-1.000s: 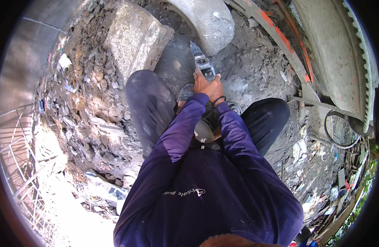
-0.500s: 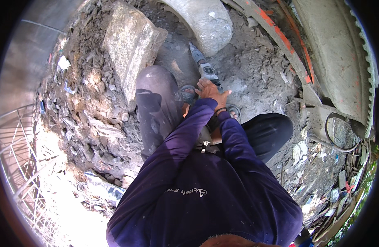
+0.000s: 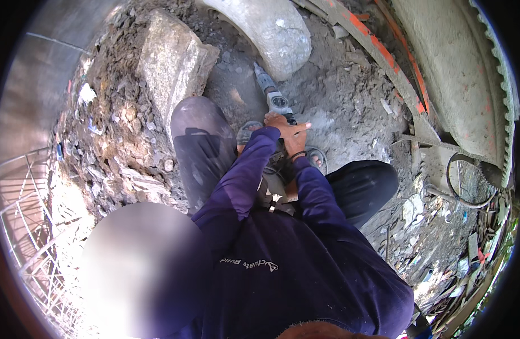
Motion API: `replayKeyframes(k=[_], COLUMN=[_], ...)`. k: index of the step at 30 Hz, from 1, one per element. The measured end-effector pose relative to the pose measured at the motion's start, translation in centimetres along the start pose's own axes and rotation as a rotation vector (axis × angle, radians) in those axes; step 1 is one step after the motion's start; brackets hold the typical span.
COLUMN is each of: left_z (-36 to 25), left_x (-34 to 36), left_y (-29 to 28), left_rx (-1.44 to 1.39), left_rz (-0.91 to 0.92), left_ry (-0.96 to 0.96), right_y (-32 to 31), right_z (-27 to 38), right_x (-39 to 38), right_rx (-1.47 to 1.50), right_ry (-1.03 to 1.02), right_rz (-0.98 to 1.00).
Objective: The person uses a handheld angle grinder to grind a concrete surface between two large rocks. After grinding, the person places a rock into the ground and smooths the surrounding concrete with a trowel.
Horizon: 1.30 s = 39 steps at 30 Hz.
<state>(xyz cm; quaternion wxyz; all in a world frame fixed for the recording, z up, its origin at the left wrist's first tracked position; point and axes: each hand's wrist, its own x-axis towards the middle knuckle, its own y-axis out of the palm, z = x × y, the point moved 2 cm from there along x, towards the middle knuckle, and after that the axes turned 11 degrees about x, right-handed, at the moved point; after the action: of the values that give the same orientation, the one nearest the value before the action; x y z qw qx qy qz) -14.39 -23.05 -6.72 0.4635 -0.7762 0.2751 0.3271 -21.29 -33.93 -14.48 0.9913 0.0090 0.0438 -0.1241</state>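
Note:
A grey and dark rotary hammer (image 3: 278,102) lies low in front of me, pointing away. Its narrow front end is close to a rounded pale grey mass (image 3: 282,39); whether they touch I cannot tell. Over the tool's rear end lies my left hand (image 3: 279,122), fingers bent round it and thumb stretched to the right. Just below and partly covered by it, my right hand (image 3: 295,142) is closed at the tool's handle, with a dark band on the wrist. Most of the handle is hidden by both hands.
A big angular rock (image 3: 174,59) stands beyond my left knee. At the right are a curved metal frame (image 3: 378,48) with orange paint and a large tooth-edged drum (image 3: 457,68). Metal bars (image 3: 28,209) stand at the far left. Loose rubble (image 3: 121,147) covers the ground.
The hammer and both hands sit slightly further left and lower in the picture. My left hand's fingers are less spread. My left knee has shifted left. A blurred patch now covers the lower left.

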Motion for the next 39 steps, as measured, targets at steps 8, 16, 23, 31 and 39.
replayKeyframes(k=[8, 16, 23, 31, 39], left_z=[0.9, 2.3, 12.2, 12.6, 12.5], left_x=[-3.4, -15.0, -0.7, 1.0, 0.6], left_y=[-4.6, -27.9, -29.7, -28.9, -29.2], left_rx=[-0.62, -0.493, 0.472, 0.217, 0.189], left_rz=[-0.441, -0.995, -0.902, -0.973, -0.964], left_ry=[0.048, 0.576, 0.214, 0.292, 0.336], right_y=[1.3, 0.3, 1.1, 0.0, 0.3], right_z=[3.0, 1.8, 1.5, 1.3, 1.5], right_x=[0.4, 1.0, 0.8, 0.9, 1.1], right_rx=[0.04, 0.044, -0.128, -0.059, -0.046], right_ry=[0.168, 0.174, 0.093, 0.154, 0.136], right_rz=[-0.144, -0.1, -0.076, -0.049, -0.073])
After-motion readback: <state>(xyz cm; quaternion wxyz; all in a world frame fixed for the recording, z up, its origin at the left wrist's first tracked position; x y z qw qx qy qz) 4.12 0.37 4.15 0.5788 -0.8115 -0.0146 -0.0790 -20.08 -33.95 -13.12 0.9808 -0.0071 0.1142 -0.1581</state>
